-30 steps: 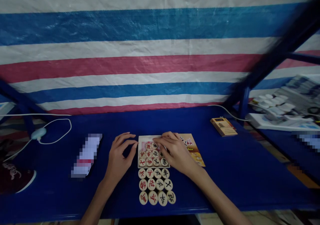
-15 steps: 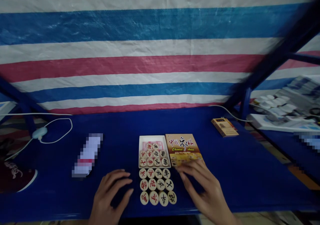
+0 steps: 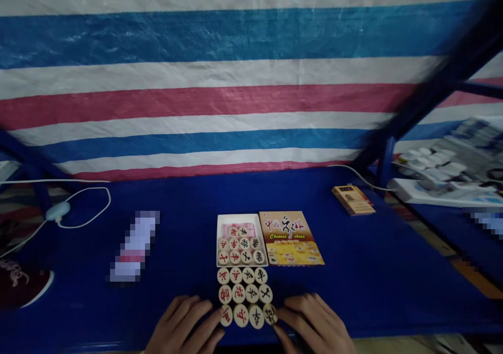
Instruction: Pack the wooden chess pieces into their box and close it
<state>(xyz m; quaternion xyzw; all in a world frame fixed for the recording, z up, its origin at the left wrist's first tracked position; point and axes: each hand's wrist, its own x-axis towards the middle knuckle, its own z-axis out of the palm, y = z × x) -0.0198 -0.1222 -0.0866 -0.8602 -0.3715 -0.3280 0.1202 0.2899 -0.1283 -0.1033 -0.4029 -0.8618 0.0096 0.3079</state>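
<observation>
Cannot follow the left hand (image 3: 186, 325) or right hand (image 3: 316, 323) past the bottom edge; cannot read the phone screen (image 3: 135, 246), blurred into blocks; see only part of the maroon shoe (image 3: 23, 286), cropped at left.

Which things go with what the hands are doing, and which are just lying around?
Seems part of it:
- round pieces in rows, with the left hand and right hand at the nearest row's ends
- white box holding more pieces
- "Chinese chess" cover beside it

Seems just lying around:
- small tan box
- dark red shoe
- white cable
</observation>
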